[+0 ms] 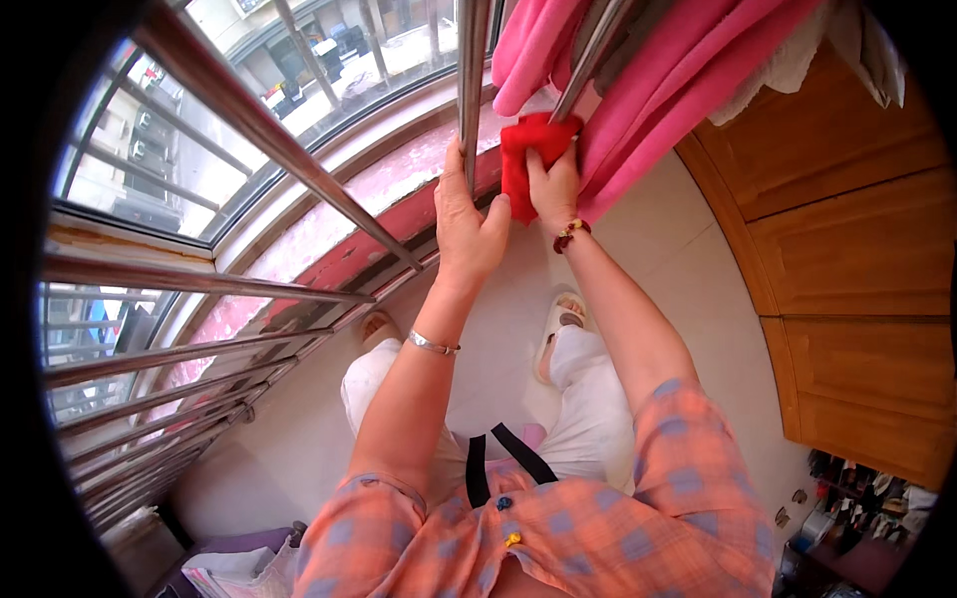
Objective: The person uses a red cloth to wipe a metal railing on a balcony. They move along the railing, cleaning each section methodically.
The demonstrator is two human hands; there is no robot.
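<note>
My right hand (555, 185) holds a red cloth (529, 153) against the lower part of a metal bar (591, 63) of the window guard. The cloth covers part of that bar, and my fingers are partly hidden behind it. Just to the left, my left hand (469, 224) rests against the neighbouring upright metal bar (469, 82), its thumb raised and apart from the fingers. Whether the left fingers close round the bar cannot be told. Pink fabric (650, 112) hangs directly to the right of the cloth.
More metal bars (299, 172) run along the window at left, above a sill (321, 258) with peeling pink and white paint. Wooden cabinets (852, 254) stand at right. A purple item with bags (232, 560) lies low at left, and shelves of assorted items (875, 493) are low at right.
</note>
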